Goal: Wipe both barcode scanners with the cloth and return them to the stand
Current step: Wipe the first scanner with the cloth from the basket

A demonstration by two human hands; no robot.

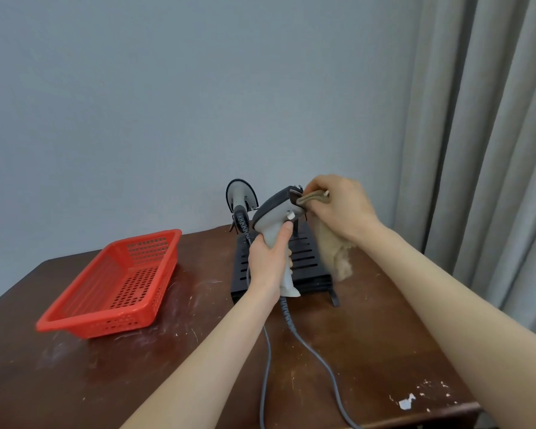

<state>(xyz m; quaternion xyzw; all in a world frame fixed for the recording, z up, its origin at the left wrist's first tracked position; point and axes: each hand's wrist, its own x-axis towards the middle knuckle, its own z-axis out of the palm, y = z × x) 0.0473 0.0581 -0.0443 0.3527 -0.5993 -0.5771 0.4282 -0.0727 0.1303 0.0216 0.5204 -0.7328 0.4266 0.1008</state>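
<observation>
Head view: left hand gripping scanner, right hand pinching cloth against its front edge.

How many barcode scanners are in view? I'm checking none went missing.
2. One barcode scanner is held in the left hand above the table; the other scanner sits on the black stand behind it.

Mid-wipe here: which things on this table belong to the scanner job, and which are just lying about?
Job:
- scanner in left hand, at
- cloth in right hand
- second scanner on the stand
- stand

Lying about:
- red basket
- curtain
</observation>
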